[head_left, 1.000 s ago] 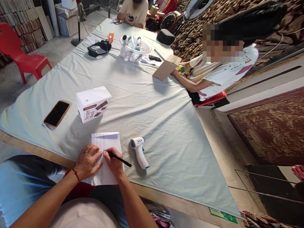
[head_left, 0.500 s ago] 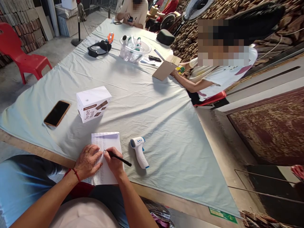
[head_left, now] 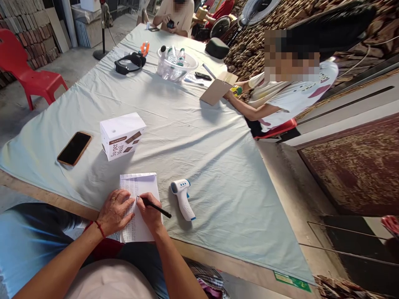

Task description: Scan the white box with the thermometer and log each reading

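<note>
My right hand (head_left: 150,211) grips a black pen (head_left: 159,208), its tip on a sheet of white paper (head_left: 144,228) near the table's front edge. Dense rows of small writing run down the paper's left part. Flat on the paper's left side lies my left hand (head_left: 117,211), fingers stretched out, with a ring and a red wrist cord. Just right of the paper rests a white and blue infrared thermometer (head_left: 183,201). Behind the paper stands a white box (head_left: 123,135) with brown print, and a phone (head_left: 75,148) with a dark screen lies left of it.
Across the cloth-covered table (head_left: 212,182) are a black headset (head_left: 130,63), an orange tape dispenser (head_left: 145,48) and a clear tub (head_left: 177,68) of bottles. At the right a person holds a cardboard piece (head_left: 215,91); another sits at the far end. A red chair (head_left: 37,79) stands left.
The pen's rear end has shifted slightly to the left while its tip stays on the paper. My left hand has not moved. The person at the right has turned their head slightly.
</note>
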{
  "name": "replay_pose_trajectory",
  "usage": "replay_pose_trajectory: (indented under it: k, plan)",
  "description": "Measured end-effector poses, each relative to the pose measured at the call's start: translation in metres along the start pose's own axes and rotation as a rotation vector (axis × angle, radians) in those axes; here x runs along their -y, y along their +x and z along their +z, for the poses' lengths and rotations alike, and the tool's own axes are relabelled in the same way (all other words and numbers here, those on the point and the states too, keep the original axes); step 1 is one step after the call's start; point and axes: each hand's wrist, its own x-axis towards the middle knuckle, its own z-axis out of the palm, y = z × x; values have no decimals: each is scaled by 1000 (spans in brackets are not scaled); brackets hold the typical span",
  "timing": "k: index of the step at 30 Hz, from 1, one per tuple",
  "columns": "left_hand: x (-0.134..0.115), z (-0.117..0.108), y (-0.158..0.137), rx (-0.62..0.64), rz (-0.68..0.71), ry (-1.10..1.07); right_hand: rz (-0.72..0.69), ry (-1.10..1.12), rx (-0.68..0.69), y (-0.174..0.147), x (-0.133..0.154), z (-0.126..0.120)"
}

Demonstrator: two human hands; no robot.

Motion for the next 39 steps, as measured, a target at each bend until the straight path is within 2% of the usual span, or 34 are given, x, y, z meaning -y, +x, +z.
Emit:
replay_pose_trajectory:
  k: [4, 11, 23, 39]
  plan:
    - [0, -1, 0, 3, 6, 1, -16, -21, -6, 1, 1, -1]
    - [0, -2, 1, 10, -3, -8, -11, -25, 76, 5, 0, -7]
    - [1, 0, 0, 6, 8, 10, -51, -39, 16, 3, 0, -5]
    - [0, -3, 2, 19, 14, 18, -44, -19, 23, 4, 1, -5]
